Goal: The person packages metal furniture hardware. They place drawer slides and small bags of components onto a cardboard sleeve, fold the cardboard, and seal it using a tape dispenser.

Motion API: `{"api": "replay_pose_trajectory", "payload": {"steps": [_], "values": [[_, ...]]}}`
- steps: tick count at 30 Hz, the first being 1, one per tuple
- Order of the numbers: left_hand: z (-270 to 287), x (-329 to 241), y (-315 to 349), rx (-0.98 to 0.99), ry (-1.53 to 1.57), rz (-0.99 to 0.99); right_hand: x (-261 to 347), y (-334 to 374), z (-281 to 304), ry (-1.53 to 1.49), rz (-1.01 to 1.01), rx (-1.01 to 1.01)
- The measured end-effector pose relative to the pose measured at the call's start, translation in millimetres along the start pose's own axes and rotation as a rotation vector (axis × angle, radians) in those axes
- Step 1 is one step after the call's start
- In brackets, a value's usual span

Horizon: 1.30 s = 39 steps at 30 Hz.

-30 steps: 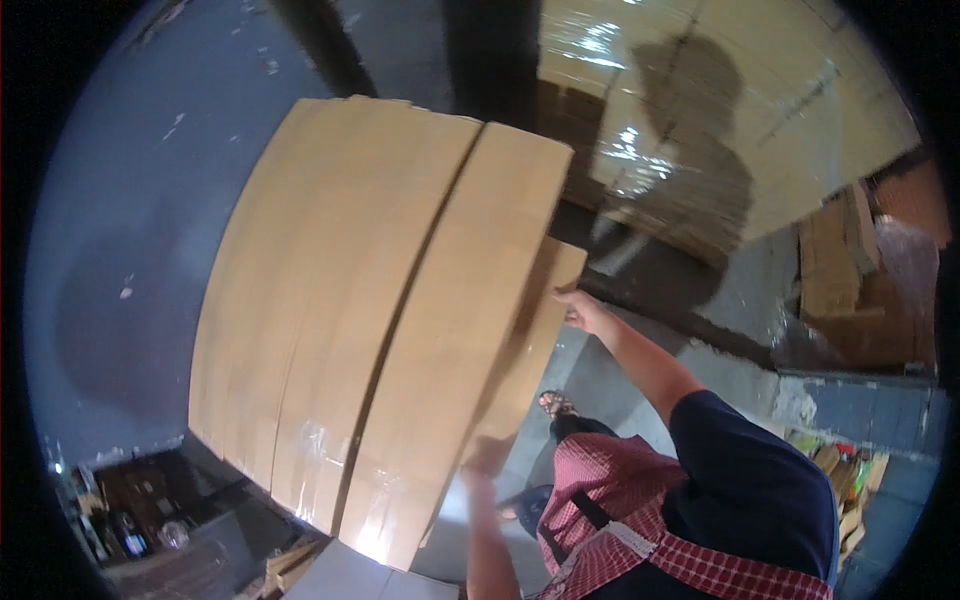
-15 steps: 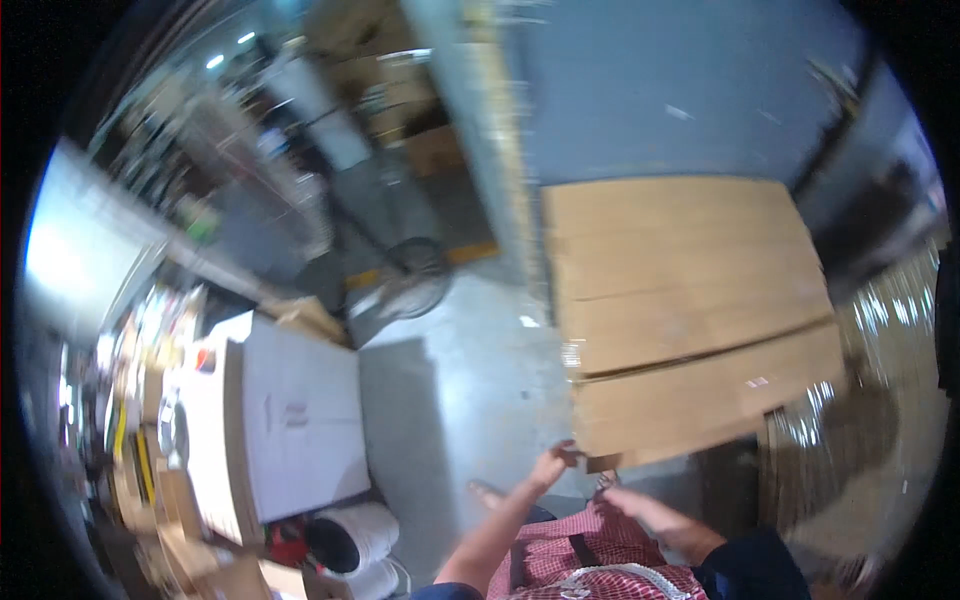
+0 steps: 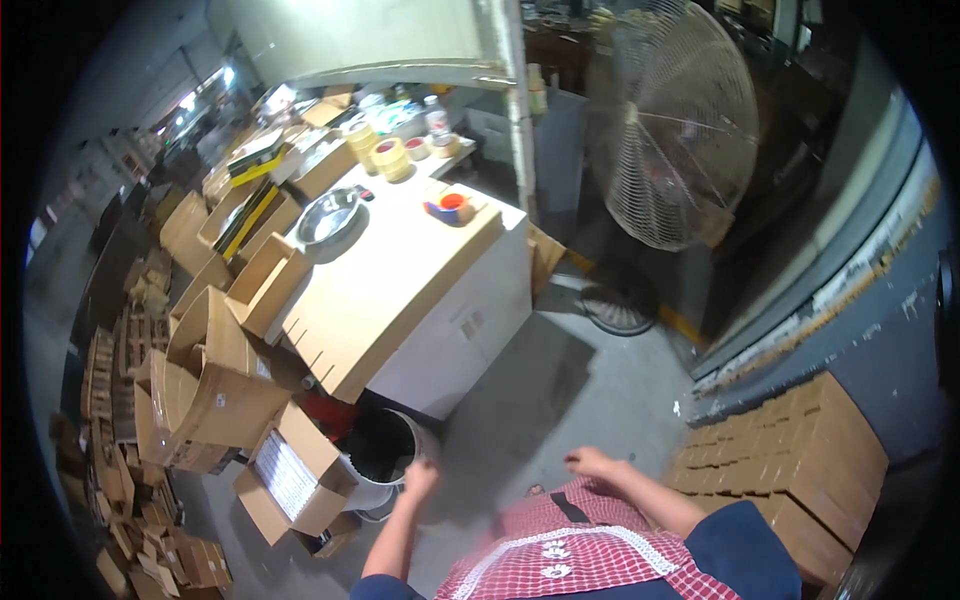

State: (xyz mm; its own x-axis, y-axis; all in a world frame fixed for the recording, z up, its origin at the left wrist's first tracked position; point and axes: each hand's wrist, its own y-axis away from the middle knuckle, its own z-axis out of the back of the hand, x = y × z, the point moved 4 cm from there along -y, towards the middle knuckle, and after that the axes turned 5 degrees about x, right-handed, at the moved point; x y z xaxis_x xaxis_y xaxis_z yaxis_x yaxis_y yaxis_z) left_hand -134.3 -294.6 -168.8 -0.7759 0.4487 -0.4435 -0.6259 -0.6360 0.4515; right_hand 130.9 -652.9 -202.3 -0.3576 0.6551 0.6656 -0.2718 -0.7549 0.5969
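My left hand hangs with its fingers curled in, close to the rim of a white bucket with a dark inside. Whether it touches the rim, I cannot tell. My right hand is raised in front of the red checked apron, fingers loosely closed and nothing visible in them. Between the two hands there is grey floor. Right of my right arm stand stacked brown cartons.
A white-sided table bears a metal bowl, tape rolls and an orange-and-blue roll. Left of it are open cartons, one holding white pieces. A large caged fan stands beyond, by a blue-grey wall.
My view has swung left, away from the large cardboard piece that my hands were at. My hands have come apart; the table, bucket and fan now fill the middle.
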Motion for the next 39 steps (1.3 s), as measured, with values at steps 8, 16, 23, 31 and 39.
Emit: {"api": "replay_pose_trajectory", "payload": {"steps": [8, 16, 23, 31, 39], "values": [[222, -72, -111, -0.776, 0.059, -0.243, 195, -184, 264, 0.376, 0.592, -0.587], [256, -96, -241, -0.614, -0.190, 0.412, 351, -351, 415, 0.868, 0.602, -0.985], [255, -95, -223, -0.694, -0.149, 0.358, 326, -446, 543, 0.474, 0.580, -0.933], [268, -102, -212, -0.720, -0.109, 0.322, 262, -517, 559, 0.020, 0.244, -0.234], [273, -100, -221, -0.693, -0.047, 0.312, 342, -526, 581, 0.288, -0.157, -0.174]]}}
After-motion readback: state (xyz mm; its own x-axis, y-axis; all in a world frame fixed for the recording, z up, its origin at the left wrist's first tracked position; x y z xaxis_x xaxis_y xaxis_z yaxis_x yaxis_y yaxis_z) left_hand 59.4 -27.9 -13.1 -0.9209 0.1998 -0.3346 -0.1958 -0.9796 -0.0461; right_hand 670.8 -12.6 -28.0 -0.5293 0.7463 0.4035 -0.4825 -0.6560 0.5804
